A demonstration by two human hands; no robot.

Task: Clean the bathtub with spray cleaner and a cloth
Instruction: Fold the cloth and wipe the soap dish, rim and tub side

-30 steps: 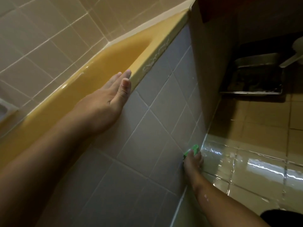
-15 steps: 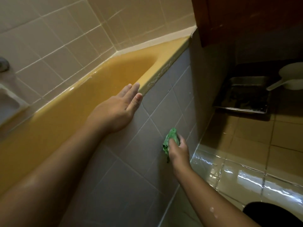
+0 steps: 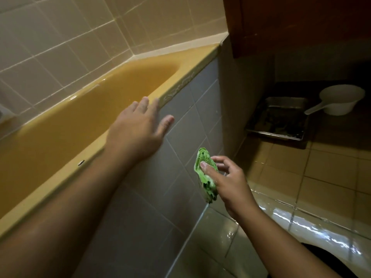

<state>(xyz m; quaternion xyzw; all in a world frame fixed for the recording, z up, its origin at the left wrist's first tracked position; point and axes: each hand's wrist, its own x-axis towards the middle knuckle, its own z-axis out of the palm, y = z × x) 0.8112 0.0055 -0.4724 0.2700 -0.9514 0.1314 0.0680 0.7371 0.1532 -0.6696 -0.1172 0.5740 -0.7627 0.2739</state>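
Right hand (image 3: 230,181) up from floor edge to mid tiled panel (image 3: 190,127), pinching bunched green cloth (image 3: 206,177) between thumb and fingers; seemingly off tile now. Left hand (image 3: 138,129), fingers spread, blurred, leaving bathtub rim (image 3: 180,85). Panel wipe likely ending.

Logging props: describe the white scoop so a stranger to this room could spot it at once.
From the yellow bathtub, look right across the floor to the dark corner below the brown cabinet. A metal tray lies there, with the white scoop just right of it. It alone is pale and round, its handle angled toward the tray.
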